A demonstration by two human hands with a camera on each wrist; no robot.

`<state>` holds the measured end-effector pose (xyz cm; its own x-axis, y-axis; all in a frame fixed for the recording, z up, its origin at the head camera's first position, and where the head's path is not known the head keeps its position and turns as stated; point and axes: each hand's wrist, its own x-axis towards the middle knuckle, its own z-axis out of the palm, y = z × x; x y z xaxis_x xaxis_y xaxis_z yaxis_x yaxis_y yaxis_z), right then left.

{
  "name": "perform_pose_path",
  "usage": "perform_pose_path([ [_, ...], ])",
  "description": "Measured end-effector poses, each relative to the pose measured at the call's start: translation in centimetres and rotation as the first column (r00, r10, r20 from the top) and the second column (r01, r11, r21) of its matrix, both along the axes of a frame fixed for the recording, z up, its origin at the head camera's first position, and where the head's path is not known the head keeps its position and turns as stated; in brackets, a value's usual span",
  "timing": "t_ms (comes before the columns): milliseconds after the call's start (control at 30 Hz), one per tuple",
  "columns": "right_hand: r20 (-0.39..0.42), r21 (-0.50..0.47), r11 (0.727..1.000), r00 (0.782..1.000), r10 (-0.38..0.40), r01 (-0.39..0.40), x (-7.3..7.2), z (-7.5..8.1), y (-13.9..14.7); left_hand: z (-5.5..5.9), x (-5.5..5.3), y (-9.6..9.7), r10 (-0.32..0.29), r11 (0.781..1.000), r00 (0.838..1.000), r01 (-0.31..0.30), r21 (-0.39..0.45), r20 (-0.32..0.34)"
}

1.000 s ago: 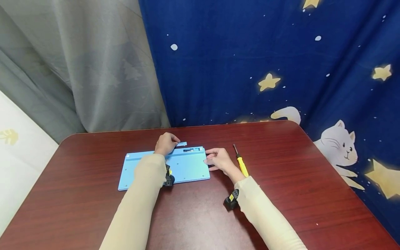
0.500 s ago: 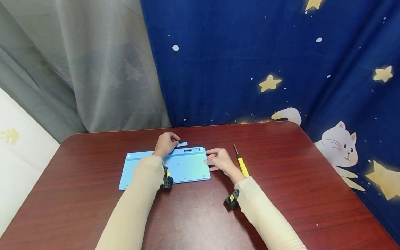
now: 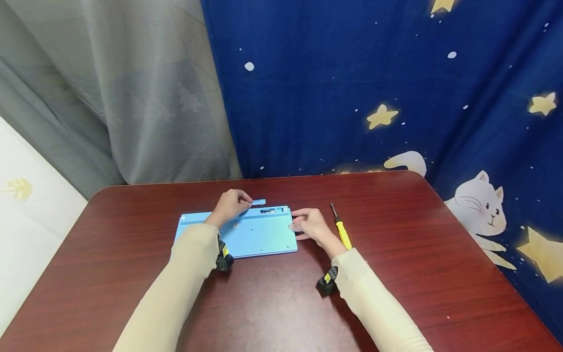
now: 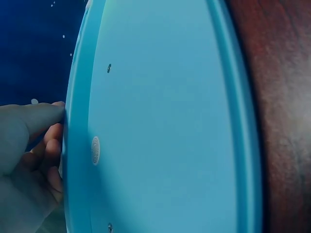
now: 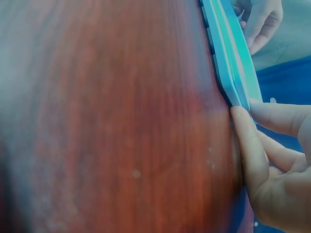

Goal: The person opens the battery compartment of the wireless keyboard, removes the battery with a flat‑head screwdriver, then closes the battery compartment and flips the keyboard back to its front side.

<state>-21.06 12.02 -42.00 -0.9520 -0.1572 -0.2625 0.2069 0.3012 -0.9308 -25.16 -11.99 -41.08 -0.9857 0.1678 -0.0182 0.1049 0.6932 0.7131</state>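
A blue keyboard [image 3: 259, 237] lies keys down near the middle of the reddish-brown table [image 3: 272, 303], its screwed underside facing up and a narrow slot [image 3: 268, 211] exposed at its far right. The right hand [image 3: 310, 226] pinches the keyboard's right edge between thumb and fingers. The left hand [image 3: 230, 204] reaches over the keyboard to its far edge, fingers bent and tips at the left end of a small blue strip [image 3: 261, 202] lying just beyond; whether it grips the strip cannot be told. A yellow-handled screwdriver [image 3: 343, 234] rests to the right, beside the right hand, its tip pointing far
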Motion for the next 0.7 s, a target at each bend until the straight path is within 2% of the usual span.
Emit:
perform_pose_path([
  [100,0.008,-0.003,1.000,1.000,-0.025,0.025,-0.7,-1.3,0.1,0.2,0.3,0.0,-0.011,1.000,1.000,0.011,0.007,0.019],
  [433,0.002,0.001,1.000,1.000,-0.030,0.030,-0.7,-1.2,0.0,0.3,1.4,0.0,-0.066,0.998,0.998,0.066,0.013,-0.018],
  [700,-0.004,0.005,0.999,0.999,-0.032,0.032,-0.7,-1.2,-0.1,-0.2,1.8,-0.5,-0.092,0.996,0.995,0.092,-0.005,-0.041],
])
